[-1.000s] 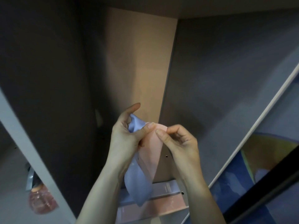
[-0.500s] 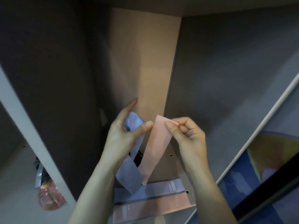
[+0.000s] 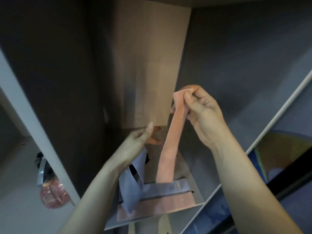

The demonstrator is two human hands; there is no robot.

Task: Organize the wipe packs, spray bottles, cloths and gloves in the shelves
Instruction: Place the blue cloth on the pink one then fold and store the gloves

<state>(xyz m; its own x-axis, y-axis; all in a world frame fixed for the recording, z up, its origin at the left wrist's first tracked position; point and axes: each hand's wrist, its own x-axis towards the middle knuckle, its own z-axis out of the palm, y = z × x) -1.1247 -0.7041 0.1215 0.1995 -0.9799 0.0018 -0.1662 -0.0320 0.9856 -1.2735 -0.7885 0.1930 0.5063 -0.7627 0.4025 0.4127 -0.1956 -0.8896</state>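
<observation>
Limp pink cloth (image 3: 170,141), folded lavender cloth (image 3: 133,181)

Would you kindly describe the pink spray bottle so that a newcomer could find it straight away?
Start at the pale shelf divider running diagonally down the left of the view. The pink spray bottle sits in the compartment to its left, low down, partly hidden by the divider's edge. It is the only rounded, translucent pink thing there; the pink cloth is a flat strip.
</observation>
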